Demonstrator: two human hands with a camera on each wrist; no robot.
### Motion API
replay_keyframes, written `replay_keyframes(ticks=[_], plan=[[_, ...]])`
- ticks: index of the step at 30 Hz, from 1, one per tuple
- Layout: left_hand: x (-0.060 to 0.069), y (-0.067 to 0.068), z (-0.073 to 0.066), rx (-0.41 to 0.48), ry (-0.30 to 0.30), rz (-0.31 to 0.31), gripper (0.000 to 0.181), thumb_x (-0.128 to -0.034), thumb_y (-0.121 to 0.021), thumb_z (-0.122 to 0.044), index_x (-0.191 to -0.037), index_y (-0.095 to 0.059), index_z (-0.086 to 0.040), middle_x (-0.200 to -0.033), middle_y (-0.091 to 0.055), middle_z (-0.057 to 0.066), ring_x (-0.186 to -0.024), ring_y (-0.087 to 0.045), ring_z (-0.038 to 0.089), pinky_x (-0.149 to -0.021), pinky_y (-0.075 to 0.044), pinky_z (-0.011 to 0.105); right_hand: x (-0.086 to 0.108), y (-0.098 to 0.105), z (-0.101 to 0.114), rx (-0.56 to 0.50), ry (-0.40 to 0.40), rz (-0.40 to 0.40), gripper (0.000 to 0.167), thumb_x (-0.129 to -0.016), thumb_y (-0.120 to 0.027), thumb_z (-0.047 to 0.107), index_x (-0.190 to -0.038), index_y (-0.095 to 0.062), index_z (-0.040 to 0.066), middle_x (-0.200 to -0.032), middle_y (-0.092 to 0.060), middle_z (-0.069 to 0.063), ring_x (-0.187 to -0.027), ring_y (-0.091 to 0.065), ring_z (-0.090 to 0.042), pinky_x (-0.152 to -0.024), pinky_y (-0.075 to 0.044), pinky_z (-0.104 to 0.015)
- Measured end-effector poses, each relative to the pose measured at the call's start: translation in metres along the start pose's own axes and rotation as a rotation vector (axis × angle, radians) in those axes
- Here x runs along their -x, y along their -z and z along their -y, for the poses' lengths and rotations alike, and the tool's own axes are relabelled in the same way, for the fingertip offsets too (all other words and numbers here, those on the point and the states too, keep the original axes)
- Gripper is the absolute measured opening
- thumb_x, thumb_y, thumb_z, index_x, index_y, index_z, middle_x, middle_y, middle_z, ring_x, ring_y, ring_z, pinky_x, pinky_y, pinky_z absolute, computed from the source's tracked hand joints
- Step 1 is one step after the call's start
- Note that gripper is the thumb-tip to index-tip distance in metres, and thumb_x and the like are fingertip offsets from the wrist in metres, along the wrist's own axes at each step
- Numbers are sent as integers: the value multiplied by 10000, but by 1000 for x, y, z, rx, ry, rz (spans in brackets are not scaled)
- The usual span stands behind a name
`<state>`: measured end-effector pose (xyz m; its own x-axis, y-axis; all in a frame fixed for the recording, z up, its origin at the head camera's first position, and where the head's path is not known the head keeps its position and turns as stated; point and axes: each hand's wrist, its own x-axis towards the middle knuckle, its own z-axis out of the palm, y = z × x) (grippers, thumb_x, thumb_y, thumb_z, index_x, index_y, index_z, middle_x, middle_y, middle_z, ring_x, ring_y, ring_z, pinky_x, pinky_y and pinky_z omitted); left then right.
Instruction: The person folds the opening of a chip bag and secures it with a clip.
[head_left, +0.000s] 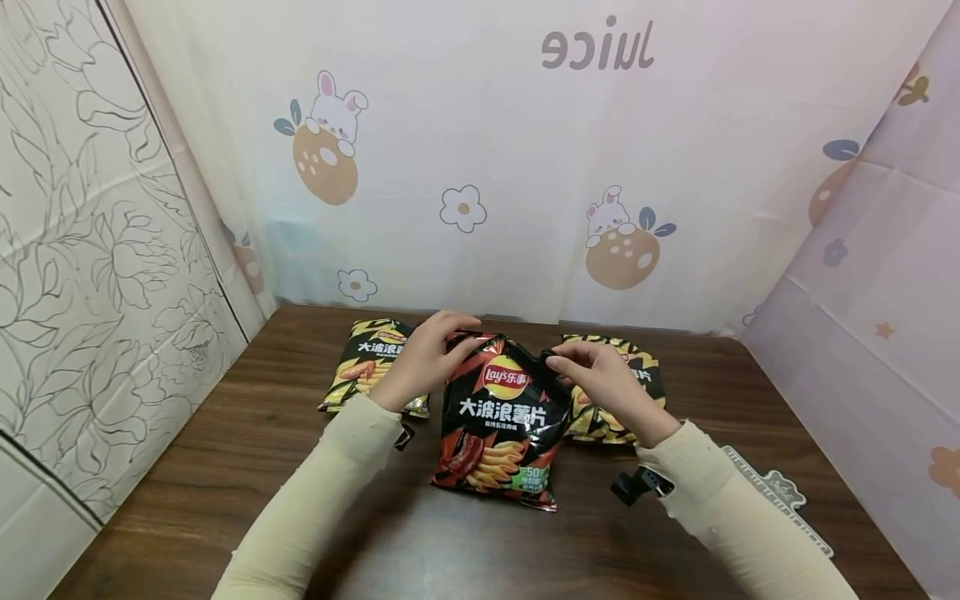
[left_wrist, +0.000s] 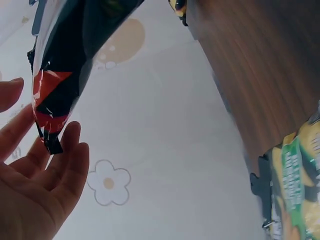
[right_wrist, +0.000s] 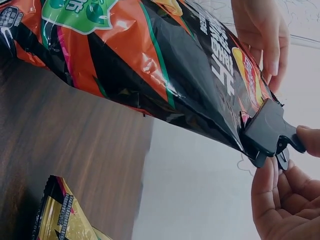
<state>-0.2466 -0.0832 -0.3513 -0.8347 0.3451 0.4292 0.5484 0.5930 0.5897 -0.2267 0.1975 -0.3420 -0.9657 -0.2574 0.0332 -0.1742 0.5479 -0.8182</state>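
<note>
Right hand (head_left: 611, 387), barely parted, pinches a clip (right_wrist: 267, 129) on the chip bag (head_left: 487, 429).

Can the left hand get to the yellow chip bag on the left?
Probably yes: the left hand is close to that yellow bag, and nothing seems to block the way. It is by the top of the red and black bag, though, so it might need to leave that first.

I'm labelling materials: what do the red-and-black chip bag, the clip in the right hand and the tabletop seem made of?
Chip bag: likely thin plastic film or foil laminate, glossy; creases and bright highlights.
Clip: likely moulded plastic, near matte; smooth black body.
Tabletop: wood or wood-look laminate, satin; brown streaky grain.
</note>
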Motion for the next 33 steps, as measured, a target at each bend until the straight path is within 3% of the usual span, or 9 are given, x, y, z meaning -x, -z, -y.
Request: replay_keyframes(ticks=[4, 9, 12, 16, 23, 29, 33], plan=[[10, -3, 4, 56, 34, -18, 422, -986, -601, -283, -1386, -544, -162, -1382, -520, 75, -940, -552, 208, -814, -480, 406, -1, 0, -1, -3, -3, -1, 441, -970, -600, 408, -1251, -640, 71, -1149, -665, -160, -927, -674, -217, -739, -526, -321], [21, -11, 8, 206, 102, -27, 623, -973, -621, -265, -1521, -336, -182, -1419, -430, 137, -1065, -560, 267, -901, -507, 472, -2, -1, -1, -9, -22, -1, 456, -964, -597, 440, -1265, -633, 101, -1182, -653, -143, -944, -659, -218, -750, -525, -328], [28, -18, 10, 311, 157, -38, 713, -976, -613, -290, -1562, -213, -210, -1471, -380, 158, -1228, -524, 308, -992, -471, 519, -3, -1, -2, -15, -33, -2, 464, -956, -597, 466, -1269, -632, 124, -1204, -645, -125, -957, -651, -221, -764, -524, -326], [37, -25, 14, 445, 246, -43, 764, -979, -599, -353, -1573, -127, -261, -1540, -324, 135, -1301, -476, 328, -1037, -430, 533, -4, -1, -4, -17, -34, 1, 481, -955, -591, 480, -1280, -627, 126, -1232, -634, -127, -982, -646, -236, -756, -523, -329], [51, -37, 20, 563, 352, 34, 783, -975, -588, -417, -1570, -132, -192, -1582, -283, 111, -1419, -362, 328, -1101, -362, 550, -5, -1, -5, -32, -41, -6, 495, -945, -593, 506, -1280, -627, 143, -1268, -619, -110, -1012, -634, -244, -782, -532, -344], [61, -42, 22, 614, 390, 130, 666, -975, -594, -397, -1520, -268, -195, -1430, -491, 112, -1259, -545, 274, -1018, -469, 478, -5, -1, -6, -43, -33, -9, 511, -944, -596, 504, -1294, -620, 133, -1267, -619, -124, -1008, -634, -245, -759, -534, -342], [68, -46, 22, 632, 383, 178, 595, -1001, -556, -374, -1506, -292, -205, -1424, -507, 111, -1257, -550, 267, -1047, -443, 485, -5, -3, -6, -57, -43, -19, 521, -936, -606, 510, -1294, -620, 132, -1269, -615, -131, -1010, -630, -258, -720, -530, -335]])
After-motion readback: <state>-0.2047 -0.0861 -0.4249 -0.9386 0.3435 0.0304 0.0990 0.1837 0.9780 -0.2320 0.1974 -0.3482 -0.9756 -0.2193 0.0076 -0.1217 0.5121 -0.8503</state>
